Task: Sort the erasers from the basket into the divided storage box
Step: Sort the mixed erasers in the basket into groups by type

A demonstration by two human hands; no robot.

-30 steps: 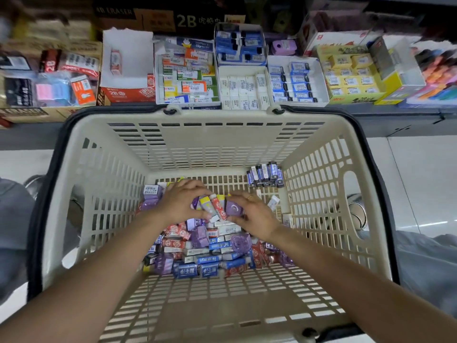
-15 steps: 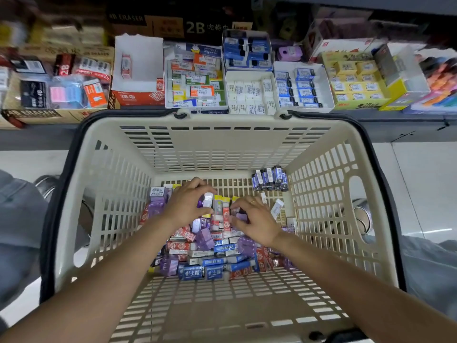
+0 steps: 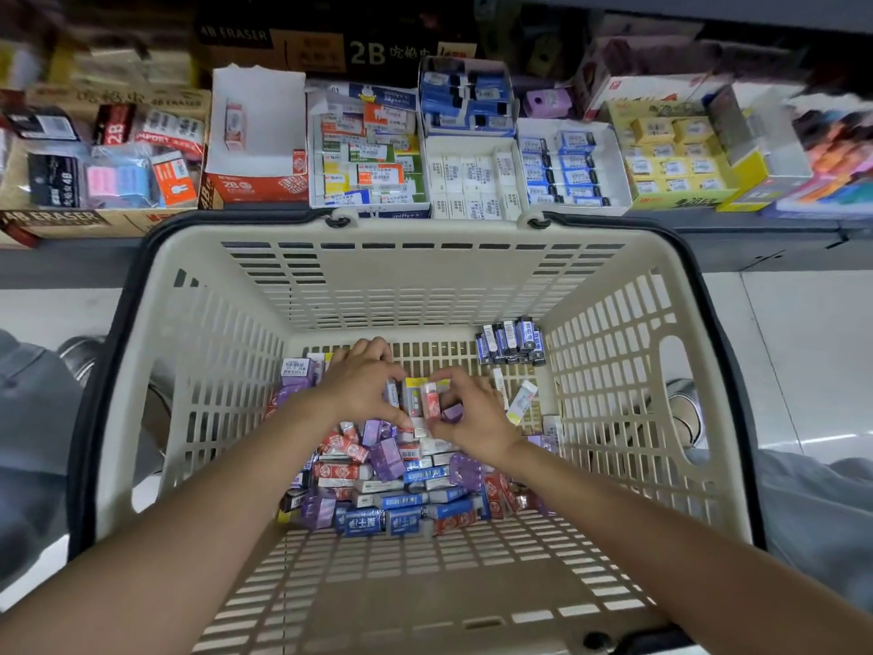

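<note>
Both hands have shifted only slightly since half a second ago, drawing a small upright row of erasers (image 3: pixel 420 397) closer between them over the loose pile (image 3: pixel 392 479) in the cream basket (image 3: pixel 425 286). At the left, purple-wrapped erasers (image 3: pixel 295 373) lie against the basket's wall, as before. Next, the left hand (image 3: pixel 359 382) curls its fingers round the row's left end, thumb at the near side. To its right, the right hand (image 3: pixel 472 420) pinches the row's right end, where a pink-and-white eraser (image 3: pixel 430 399) now shows more plainly than earlier. Farther right, a blue-wrapped bundle (image 3: pixel 510 341) stands unmoved in the basket's far corner. Beyond the far rim, the divided storage box (image 3: pixel 472 177) sits on the shelf among other eraser cartons.
</note>
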